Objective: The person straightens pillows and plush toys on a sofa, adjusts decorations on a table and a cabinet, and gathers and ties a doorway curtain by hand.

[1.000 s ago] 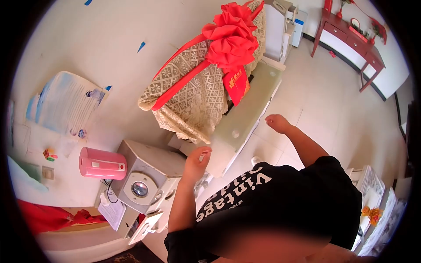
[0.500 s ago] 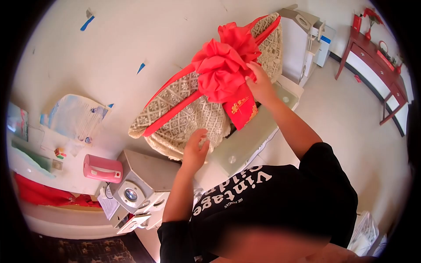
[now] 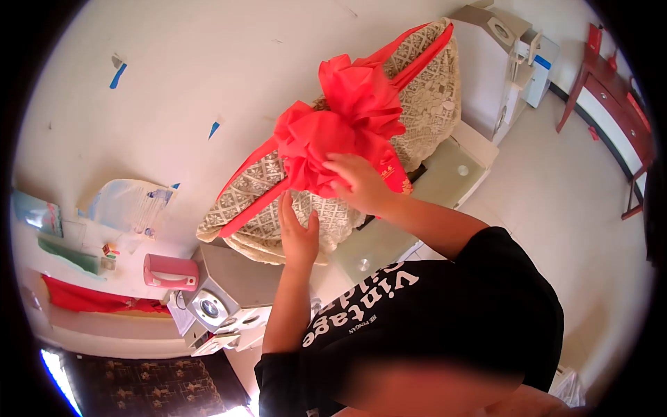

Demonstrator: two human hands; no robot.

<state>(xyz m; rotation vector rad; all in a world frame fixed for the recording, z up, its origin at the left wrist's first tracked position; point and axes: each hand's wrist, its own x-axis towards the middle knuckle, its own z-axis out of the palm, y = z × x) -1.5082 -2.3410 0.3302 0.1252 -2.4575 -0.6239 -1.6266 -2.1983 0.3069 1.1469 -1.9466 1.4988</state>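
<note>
A large red fabric flower bow (image 3: 365,94) sits across the front of a patterned lace cover (image 3: 431,104), with red ribbon (image 3: 253,214) running out to both ends. Whatever the cover drapes over is hidden. My right hand (image 3: 363,186) lies against the bow's lower front, fingers and thumb apart on the folds. Below the bow's left part, my left hand (image 3: 299,236) is raised with fingers spread, its fingertips close to the bow's lower edge; I cannot tell whether they touch. A red card with gold print (image 3: 396,175) hangs under the bow, partly behind my right hand.
Beneath the cover runs a glass-topped cabinet (image 3: 445,170). Speakers stand at both sides, a near one (image 3: 212,306) and a far one (image 3: 486,62). A pink kettle (image 3: 170,271) is beside the near speaker. A dark red side table (image 3: 611,104) stands at far right.
My right hand has moved left from the bow's right side to its lower front. My left hand has risen towards the bow. The bow sits lower and further left, its loops spread differently.
</note>
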